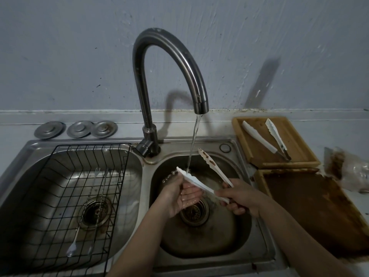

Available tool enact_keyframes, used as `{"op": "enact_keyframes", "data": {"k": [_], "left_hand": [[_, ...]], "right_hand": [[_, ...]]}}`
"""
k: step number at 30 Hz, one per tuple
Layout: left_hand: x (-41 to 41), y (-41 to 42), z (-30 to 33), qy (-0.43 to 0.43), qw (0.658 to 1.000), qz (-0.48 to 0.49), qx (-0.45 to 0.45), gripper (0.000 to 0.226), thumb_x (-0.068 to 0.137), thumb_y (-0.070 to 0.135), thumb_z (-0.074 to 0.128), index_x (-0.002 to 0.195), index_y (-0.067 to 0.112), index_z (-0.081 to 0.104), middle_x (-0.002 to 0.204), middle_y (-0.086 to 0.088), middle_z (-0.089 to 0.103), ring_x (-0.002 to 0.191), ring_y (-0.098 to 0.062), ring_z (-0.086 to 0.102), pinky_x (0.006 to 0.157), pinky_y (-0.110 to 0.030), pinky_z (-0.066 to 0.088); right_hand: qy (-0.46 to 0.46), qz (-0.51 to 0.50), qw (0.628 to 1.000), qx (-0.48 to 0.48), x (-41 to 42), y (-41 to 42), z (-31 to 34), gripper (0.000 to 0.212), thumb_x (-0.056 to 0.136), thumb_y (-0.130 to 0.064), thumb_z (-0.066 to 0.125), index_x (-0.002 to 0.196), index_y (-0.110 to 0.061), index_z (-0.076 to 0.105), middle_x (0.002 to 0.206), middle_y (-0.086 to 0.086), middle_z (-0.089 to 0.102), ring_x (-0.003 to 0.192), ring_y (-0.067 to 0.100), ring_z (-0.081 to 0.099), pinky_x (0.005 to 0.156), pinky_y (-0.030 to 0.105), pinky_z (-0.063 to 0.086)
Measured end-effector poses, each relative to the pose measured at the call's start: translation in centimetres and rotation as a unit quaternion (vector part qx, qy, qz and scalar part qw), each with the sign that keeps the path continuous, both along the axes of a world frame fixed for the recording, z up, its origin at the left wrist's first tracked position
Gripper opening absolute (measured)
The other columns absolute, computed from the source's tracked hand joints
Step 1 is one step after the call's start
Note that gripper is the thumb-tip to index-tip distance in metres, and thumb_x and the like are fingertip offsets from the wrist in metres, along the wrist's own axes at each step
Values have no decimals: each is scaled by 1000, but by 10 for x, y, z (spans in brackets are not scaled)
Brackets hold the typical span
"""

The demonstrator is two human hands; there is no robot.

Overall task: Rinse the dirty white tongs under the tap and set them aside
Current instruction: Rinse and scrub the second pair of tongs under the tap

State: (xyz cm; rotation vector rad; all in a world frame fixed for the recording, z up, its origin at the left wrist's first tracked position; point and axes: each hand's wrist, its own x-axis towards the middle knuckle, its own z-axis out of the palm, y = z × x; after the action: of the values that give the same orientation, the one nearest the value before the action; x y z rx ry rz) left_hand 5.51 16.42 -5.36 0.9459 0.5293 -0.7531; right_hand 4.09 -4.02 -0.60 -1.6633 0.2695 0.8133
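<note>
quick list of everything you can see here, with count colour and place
dirty tongs: 1, white with brown smears, under the stream in the right basin
tap: 1, dark metal, running
sink: 1, steel, two basins
wire rack: 1, black, left basin, long forks inside
clean tongs: 1, white, on far wooden tray
stained tray: 1, brown, right counter
metal lids: 3, grey, behind the sink
left hand: touches one tong arm
right hand: grips the hinge end

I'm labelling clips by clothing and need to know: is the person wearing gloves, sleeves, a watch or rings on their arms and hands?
Nothing is worn that shows. The left hand and right hand are bare, without gloves. Both forearms are bare down to the picture's bottom edge, with no sleeve, watch or bracelet. No ring can be made out in the dim light.
</note>
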Motion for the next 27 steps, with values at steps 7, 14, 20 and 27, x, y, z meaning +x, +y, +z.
{"op": "enact_keyframes", "data": {"k": [7,14,20,27], "left_hand": [[-5,-3,2,-63,996,-6,68,35,83,33,62,100,3,65,69,-8,75,69,-18,74,57,-27,57],[10,22,7,-38,983,175,47,22,96,6,42,107,-3,59,84,-18,67,73,-23,68,48,-25,57],[7,11,12,-75,979,191,-1,27,97,8,40,97,0,65,78,-13,75,74,-22,73,63,-29,61],[9,3,7,-153,971,182,34,21,93,16,52,94,4,69,75,-10,73,67,-18,70,55,-24,55]], "right_hand": [[-7,-2,1000,-24,-3,3,2,21,83,-17,65,75,-15,45,52,1,55,35,8,38,31,18,25],[-86,20,993,-73,-14,0,0,33,78,-16,71,91,-18,41,63,7,65,38,11,45,34,21,34],[-227,22,943,-242,-13,9,-8,34,73,-21,77,74,-30,44,69,-5,57,50,-2,57,40,8,39],[-231,8,926,-298,-8,5,-15,26,70,-27,78,73,-31,53,72,-11,60,68,-3,55,53,13,37]]}}
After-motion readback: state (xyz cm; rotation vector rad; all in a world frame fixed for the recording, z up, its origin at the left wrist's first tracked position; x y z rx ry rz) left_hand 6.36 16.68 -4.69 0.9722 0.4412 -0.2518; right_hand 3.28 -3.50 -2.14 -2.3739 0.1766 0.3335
